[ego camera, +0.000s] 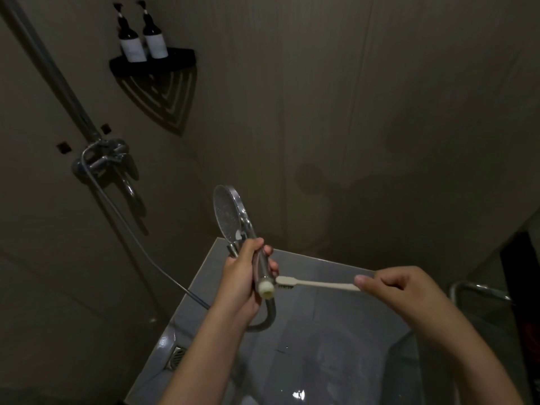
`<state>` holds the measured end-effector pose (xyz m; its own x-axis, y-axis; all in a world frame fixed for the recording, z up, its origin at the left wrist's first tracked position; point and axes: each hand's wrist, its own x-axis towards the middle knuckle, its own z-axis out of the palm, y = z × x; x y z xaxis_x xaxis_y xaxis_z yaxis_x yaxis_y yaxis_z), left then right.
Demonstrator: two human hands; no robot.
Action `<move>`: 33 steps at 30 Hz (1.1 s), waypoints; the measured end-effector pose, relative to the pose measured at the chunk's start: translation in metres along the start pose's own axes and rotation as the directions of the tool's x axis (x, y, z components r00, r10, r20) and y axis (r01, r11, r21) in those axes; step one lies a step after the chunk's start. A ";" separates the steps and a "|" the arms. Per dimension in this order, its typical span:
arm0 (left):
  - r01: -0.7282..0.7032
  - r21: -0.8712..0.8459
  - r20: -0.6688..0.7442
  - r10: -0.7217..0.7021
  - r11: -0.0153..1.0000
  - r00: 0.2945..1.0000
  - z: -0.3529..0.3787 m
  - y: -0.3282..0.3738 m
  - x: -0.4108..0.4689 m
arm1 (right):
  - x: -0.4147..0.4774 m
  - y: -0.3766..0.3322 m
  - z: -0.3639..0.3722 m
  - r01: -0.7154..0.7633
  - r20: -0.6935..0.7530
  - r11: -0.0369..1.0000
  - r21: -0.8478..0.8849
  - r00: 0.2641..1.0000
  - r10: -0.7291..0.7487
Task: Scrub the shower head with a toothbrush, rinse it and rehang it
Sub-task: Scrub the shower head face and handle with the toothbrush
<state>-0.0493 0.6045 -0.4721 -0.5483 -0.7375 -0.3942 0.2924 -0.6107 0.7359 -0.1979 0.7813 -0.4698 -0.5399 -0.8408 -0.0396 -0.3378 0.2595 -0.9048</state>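
A chrome shower head (229,213) with a round grey spray face stands upright in the middle, its face turned left. My left hand (244,276) is wrapped around its handle, just above the pale plastic nut at the handle's lower end. From that nut the hose (122,217) loops down and runs up-left to the wall mixer. My right hand (400,287) pinches the end of a cream toothbrush (312,282). The brush lies level, bristles down, with its head right beside the pale nut.
A chrome mixer valve (102,159) and riser pipe (49,71) are on the left wall. Above them a black corner shelf (152,64) carries two dark pump bottles. The wet grey floor (321,346) has a square drain (176,356) at lower left. A chrome rail (479,290) sits at right.
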 end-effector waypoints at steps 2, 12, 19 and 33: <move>0.044 -0.066 -0.015 -0.045 0.997 0.999 0.001 0.002 0.002 | -0.001 -0.002 -0.001 0.042 -0.053 0.999 -0.001 0.998 -0.042; 0.367 -0.414 -0.038 -0.419 0.833 0.907 0.003 0.001 0.002 | -0.002 -0.013 0.026 0.331 -0.127 0.933 -0.139 0.929 -0.348; 0.381 -0.418 -0.043 -0.437 0.825 0.899 0.005 0.003 -0.001 | 0.000 -0.013 0.023 0.361 -0.134 0.880 -0.308 0.900 -0.415; 0.395 -0.439 -0.035 -0.454 0.807 0.890 0.001 0.005 0.000 | 0.001 -0.010 0.019 0.392 -0.156 0.870 -0.300 0.879 -0.450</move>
<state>-0.0483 0.6019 -0.4684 -0.5933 -0.3892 -0.7046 0.3632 -0.9106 0.1971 -0.1807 0.7688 -0.4691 -0.4430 -0.7819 0.4386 -0.7365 0.0384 -0.6753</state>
